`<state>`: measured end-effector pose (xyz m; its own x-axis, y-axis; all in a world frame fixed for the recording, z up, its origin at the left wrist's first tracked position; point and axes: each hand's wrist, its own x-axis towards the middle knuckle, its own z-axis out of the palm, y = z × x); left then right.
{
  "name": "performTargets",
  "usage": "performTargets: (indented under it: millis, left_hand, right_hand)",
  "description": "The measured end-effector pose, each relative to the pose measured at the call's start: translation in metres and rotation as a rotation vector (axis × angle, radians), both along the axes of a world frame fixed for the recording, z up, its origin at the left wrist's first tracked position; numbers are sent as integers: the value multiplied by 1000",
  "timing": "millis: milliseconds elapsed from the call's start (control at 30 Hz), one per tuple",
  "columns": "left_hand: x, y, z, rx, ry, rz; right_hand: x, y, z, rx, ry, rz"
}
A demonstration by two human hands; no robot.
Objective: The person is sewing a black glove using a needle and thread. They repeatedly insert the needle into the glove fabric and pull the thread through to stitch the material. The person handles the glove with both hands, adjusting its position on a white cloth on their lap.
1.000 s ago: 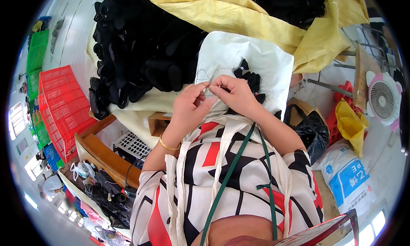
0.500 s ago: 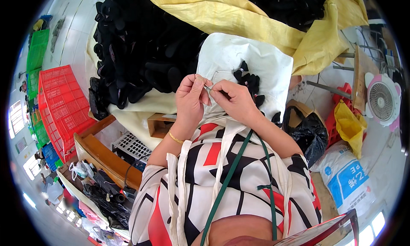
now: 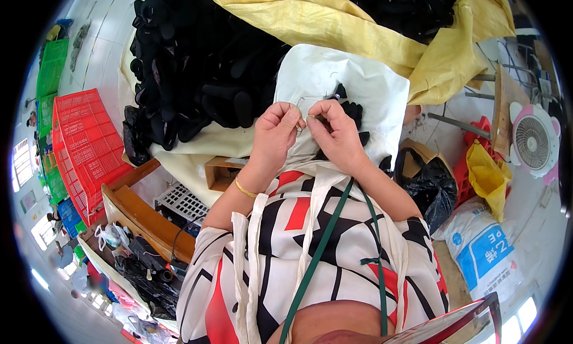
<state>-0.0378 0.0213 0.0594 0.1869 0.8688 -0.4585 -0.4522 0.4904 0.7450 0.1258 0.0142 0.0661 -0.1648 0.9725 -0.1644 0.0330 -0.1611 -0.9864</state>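
Note:
My left hand (image 3: 276,131) and my right hand (image 3: 335,131) meet fingertip to fingertip over the edge of a white woven sack (image 3: 334,84). Both pinch the sack's mouth, with a thin thread or wire between the fingers; what it is exactly I cannot tell. Several black shoe soles (image 3: 352,109) poke out of the sack just behind my right hand. A gold bangle sits on my left wrist.
A big heap of black soles (image 3: 197,75) lies on yellow sheeting (image 3: 334,22) beyond the sack. Red crates (image 3: 83,147) and green crates (image 3: 51,63) stand at left, a wooden bench (image 3: 143,216) below them. A black bag (image 3: 427,180), white printed sack (image 3: 486,248) and fan (image 3: 533,142) are at right.
Both hands have drawn closer together at the sack's edge and shifted slightly up; the fingers keep working the same spot.

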Motion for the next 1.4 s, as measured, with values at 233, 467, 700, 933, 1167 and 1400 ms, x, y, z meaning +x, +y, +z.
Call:
performTargets:
  millis: [233,467,700,933,1167,1400]
  left_hand:
    - [1,8,1,4,-79,139]
    - [-7,2,-7,-39,-92,-18]
    - [1,4,-8,-35,-45,87]
    - [1,2,-13,-20,-114,77]
    - [2,1,-12,-25,-144,77]
    - [4,2,-12,-1,1,38]
  right_hand:
    - [7,-3,-1,45,-116,125]
    - [1,0,-19,400,-330,-14]
    - [13,4,-36,-91,142,60]
    - [9,6,-22,-371,321,92]
    - [9,6,-28,-374,295,126]
    - [4,1,-37,-136,54,67]
